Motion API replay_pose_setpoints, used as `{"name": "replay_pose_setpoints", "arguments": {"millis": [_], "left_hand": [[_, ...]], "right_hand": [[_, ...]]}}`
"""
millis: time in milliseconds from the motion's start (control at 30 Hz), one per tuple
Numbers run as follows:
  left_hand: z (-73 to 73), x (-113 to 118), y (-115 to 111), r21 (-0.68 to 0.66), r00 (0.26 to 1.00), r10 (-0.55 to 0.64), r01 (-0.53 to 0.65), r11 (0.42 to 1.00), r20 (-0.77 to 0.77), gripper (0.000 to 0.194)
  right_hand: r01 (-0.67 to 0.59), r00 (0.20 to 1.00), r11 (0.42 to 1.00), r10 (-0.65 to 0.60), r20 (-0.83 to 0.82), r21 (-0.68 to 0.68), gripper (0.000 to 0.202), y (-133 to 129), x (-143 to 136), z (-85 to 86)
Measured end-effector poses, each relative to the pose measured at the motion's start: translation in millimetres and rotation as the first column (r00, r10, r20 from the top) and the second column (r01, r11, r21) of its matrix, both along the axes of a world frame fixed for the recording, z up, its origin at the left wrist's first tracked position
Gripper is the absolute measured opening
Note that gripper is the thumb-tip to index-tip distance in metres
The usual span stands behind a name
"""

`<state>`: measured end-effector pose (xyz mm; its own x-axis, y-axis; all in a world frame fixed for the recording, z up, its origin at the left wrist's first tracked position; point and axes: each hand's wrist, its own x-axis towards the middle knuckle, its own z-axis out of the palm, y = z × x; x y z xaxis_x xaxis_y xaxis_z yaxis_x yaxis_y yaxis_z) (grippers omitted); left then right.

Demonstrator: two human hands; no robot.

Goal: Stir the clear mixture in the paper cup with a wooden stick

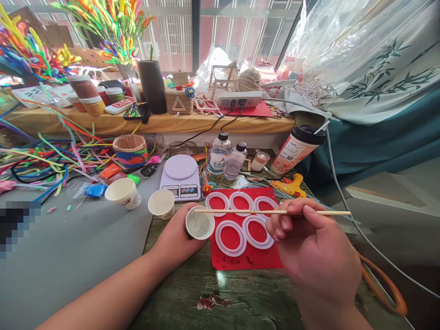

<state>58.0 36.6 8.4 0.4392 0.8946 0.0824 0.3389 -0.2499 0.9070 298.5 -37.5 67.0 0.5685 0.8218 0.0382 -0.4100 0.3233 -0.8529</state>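
Observation:
My left hand [180, 231] is wrapped round a paper cup [200, 222], tilted so that a clear, shiny liquid shows inside. In my right hand [318, 247], a thin wooden stick [247, 211] is pinched between thumb and fingers. The stick lies almost level, its far tip over the cup's mouth. Beneath it, several white ring-shaped molds [231, 238] rest on a red sheet [247, 263]. Another paper cup [161, 204] stands just left of my left hand, and a stack of paper cups [123, 193] is farther left.
Behind the cups is a white kitchen scale [180, 172]. Two clear bottles [220, 156] with black caps stand beside it. A yellow glue gun [290, 185] and a tall drink cup [297, 149] are at the right. A white cable [335, 169] hangs along the right side. Colourful pipe cleaners [51, 158] cover the left.

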Motion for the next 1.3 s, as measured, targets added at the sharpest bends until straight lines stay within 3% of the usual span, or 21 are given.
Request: {"name": "replay_pose_setpoints", "arguments": {"millis": [300, 567, 667, 733, 800, 900, 1000, 1133, 1300], "left_hand": [[2.8, 1, 0, -0.004, 1.0, 0.005, -0.006, 1.0, -0.021, 0.045], [-1.3, -1, 1, 0.024, 0.999, 0.0, 0.001, 1.0, -0.041, 0.044], [-4.0, -1, 1, 0.056, 0.999, -0.006, 0.008, 0.998, -0.049, 0.041], [-5.0, -1, 1, 0.068, 0.999, -0.014, 0.017, 0.998, -0.049, 0.04], [-5.4, -1, 0, 0.075, 0.999, -0.016, 0.02, 0.997, -0.047, 0.04], [-6.3, -2, 0, 0.077, 0.999, -0.015, 0.019, 0.997, -0.047, 0.041], [-8.4, -3, 0, 0.078, 0.999, -0.012, 0.016, 0.997, -0.051, 0.042], [-8.6, -4, 1, 0.069, 0.999, -0.002, 0.005, 0.998, -0.047, 0.045], [-4.6, -2, 1, 0.057, 0.999, -0.013, 0.016, 0.998, -0.042, 0.042]], "right_hand": [[0.074, 0.997, 0.997, -0.075, 0.027, 0.028, 0.021, -4, 3, 3.0], [0.05, 0.976, 0.995, -0.066, 0.207, 0.084, 0.027, -9, -5, -0.6], [0.041, 0.891, 0.997, -0.066, 0.448, 0.065, 0.029, -19, -15, -8.3], [-0.027, 0.802, 0.999, 0.008, 0.597, 0.022, 0.026, -23, -19, -13.8], [-0.105, 0.77, 0.993, 0.113, 0.628, -0.05, 0.024, -23, -21, -18.7], [-0.127, 0.88, 0.981, 0.179, 0.439, -0.147, 0.024, -14, -19, -23.0], [-0.076, 0.989, 0.975, 0.1, 0.106, -0.211, 0.02, 4, -17, -22.5], [-0.04, 0.999, 0.977, 0.034, -0.031, -0.211, 0.015, 20, -13, -16.9], [0.015, 0.994, 0.983, -0.035, -0.105, -0.182, 0.012, 19, -8, -7.5]]}}
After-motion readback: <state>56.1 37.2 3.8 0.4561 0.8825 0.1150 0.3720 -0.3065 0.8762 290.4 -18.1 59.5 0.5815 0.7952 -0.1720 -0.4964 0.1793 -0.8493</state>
